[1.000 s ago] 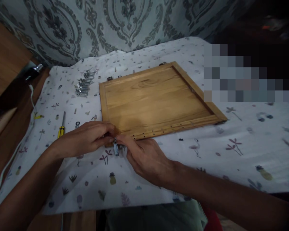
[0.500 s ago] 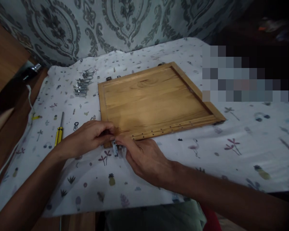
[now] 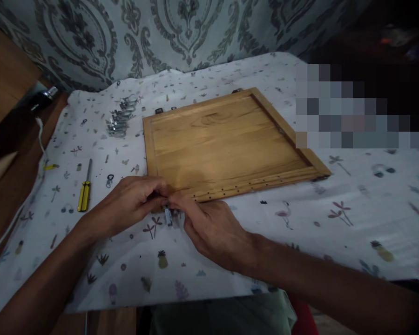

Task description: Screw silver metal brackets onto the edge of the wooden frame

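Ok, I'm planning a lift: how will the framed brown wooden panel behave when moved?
The brown wooden panel is probably stiff, given its solid-looking border. Being broad and flat, it seems unlikely to roll. Pushing might ruck the white printed cloth beneath, whose far edge ripples.

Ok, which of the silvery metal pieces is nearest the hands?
The lone small silvery metal piece between the left hand and right hand, at the near edge of the brown wooden panel; the others lie bunched farther off, left of that panel.
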A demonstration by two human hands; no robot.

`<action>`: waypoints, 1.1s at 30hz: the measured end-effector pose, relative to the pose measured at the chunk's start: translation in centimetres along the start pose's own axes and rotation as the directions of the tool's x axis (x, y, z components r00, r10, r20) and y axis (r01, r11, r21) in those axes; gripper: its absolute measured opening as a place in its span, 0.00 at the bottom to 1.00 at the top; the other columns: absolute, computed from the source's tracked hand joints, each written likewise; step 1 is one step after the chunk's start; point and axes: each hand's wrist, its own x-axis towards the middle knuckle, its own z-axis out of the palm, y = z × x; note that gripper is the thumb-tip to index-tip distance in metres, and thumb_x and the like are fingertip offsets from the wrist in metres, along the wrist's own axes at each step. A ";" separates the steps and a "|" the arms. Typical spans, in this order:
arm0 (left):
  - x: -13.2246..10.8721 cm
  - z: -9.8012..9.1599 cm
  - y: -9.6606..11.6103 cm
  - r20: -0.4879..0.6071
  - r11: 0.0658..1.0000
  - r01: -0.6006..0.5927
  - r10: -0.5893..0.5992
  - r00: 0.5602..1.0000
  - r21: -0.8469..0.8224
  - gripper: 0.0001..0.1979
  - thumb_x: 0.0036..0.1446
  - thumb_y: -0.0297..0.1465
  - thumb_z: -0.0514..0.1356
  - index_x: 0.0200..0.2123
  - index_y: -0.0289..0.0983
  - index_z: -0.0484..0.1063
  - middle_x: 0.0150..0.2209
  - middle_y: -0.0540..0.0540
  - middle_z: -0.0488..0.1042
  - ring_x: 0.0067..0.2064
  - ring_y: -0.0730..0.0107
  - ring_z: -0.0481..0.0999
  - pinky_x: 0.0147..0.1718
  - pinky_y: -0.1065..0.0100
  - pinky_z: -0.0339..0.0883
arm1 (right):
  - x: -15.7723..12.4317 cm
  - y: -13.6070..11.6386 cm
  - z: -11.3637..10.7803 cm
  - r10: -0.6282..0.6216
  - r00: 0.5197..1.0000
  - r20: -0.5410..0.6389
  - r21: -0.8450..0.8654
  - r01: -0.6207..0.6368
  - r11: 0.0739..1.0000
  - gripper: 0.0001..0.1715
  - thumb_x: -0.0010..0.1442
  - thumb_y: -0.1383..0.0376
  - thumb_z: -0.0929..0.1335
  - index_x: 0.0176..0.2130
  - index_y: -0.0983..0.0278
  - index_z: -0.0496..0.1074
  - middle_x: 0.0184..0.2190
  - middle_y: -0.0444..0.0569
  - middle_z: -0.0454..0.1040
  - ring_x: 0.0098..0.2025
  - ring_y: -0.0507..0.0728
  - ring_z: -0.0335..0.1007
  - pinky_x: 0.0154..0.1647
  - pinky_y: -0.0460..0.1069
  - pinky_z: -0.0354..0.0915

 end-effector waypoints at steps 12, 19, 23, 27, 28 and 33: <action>-0.3 0.2 0.1 -0.004 0.996 -0.037 0.038 0.999 0.075 0.09 0.70 0.33 0.52 0.37 0.39 0.69 0.32 0.51 0.75 0.32 0.71 0.74 0.36 0.71 0.68 | 0.0 0.1 0.1 -0.017 1.000 -0.020 0.021 0.017 1.000 0.22 0.62 0.77 0.57 0.52 0.67 0.66 0.37 0.54 0.82 0.36 0.60 0.78 0.36 0.53 0.72; -0.4 0.0 0.0 0.016 0.998 -0.019 0.018 1.000 0.052 0.07 0.70 0.33 0.53 0.39 0.40 0.69 0.33 0.52 0.75 0.33 0.71 0.74 0.37 0.70 0.68 | 0.0 0.1 0.2 -0.014 1.000 -0.020 -0.020 0.014 1.000 0.21 0.62 0.76 0.56 0.53 0.66 0.64 0.35 0.51 0.82 0.35 0.58 0.78 0.36 0.51 0.72; -0.5 -0.2 0.0 0.031 0.998 -0.024 0.023 0.999 0.051 0.08 0.71 0.33 0.53 0.39 0.39 0.69 0.33 0.51 0.74 0.34 0.71 0.74 0.37 0.70 0.67 | 0.0 0.0 0.1 -0.014 1.000 -0.024 -0.007 0.013 1.000 0.21 0.63 0.75 0.56 0.53 0.67 0.64 0.35 0.52 0.81 0.35 0.58 0.77 0.35 0.51 0.71; -0.4 -0.2 0.0 0.021 0.997 -0.039 0.038 0.999 0.062 0.08 0.71 0.33 0.54 0.38 0.39 0.69 0.33 0.51 0.74 0.33 0.71 0.74 0.37 0.70 0.67 | 0.0 0.0 0.0 -0.021 0.999 -0.026 0.003 0.021 1.000 0.22 0.62 0.76 0.56 0.53 0.67 0.65 0.35 0.52 0.81 0.35 0.59 0.78 0.35 0.52 0.71; -0.4 -0.1 0.0 0.016 0.997 -0.045 0.044 0.999 0.063 0.08 0.71 0.33 0.54 0.38 0.39 0.69 0.33 0.51 0.74 0.33 0.72 0.74 0.37 0.70 0.67 | 0.0 0.0 0.0 -0.024 0.999 -0.025 -0.002 0.024 1.000 0.22 0.61 0.77 0.57 0.53 0.68 0.65 0.35 0.52 0.81 0.35 0.59 0.78 0.34 0.52 0.71; -0.4 0.2 -0.1 -0.011 0.995 -0.066 0.067 0.998 0.076 0.08 0.71 0.33 0.54 0.38 0.39 0.69 0.32 0.52 0.74 0.31 0.73 0.73 0.35 0.71 0.66 | 0.0 0.0 0.1 -0.017 1.000 -0.021 -0.021 0.016 1.000 0.22 0.62 0.77 0.56 0.52 0.68 0.65 0.37 0.53 0.82 0.37 0.59 0.79 0.37 0.51 0.72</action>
